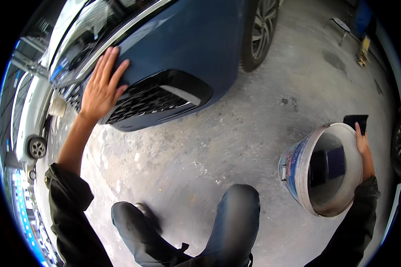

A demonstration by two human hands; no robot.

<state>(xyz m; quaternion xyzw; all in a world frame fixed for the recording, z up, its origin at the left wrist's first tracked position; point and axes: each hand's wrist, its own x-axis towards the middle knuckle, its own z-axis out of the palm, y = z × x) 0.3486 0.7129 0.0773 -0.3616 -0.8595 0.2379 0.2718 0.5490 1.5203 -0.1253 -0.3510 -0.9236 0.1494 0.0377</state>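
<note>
My left hand (100,91) lies with fingers spread on the front bumper of a dark blue car (200,40), just above the black mesh grille opening (142,104). Out to the right, my right hand (363,144) pinches a black sheet of what looks like sandpaper (355,120) beside the rim of a bucket (305,187). The white bucket has blue on its outer wall and holds cloudy water (332,189). Dark square patches show in the water; I cannot tell whether they are sheets or reflections.
The car's front wheel (263,31) stands at the top. A stool (341,24) and a yellow object (364,51) are at the far right. Another bucket (57,106) and a white car (29,120) stand to the left. Below are my bent knees (238,209) over the concrete floor (178,155).
</note>
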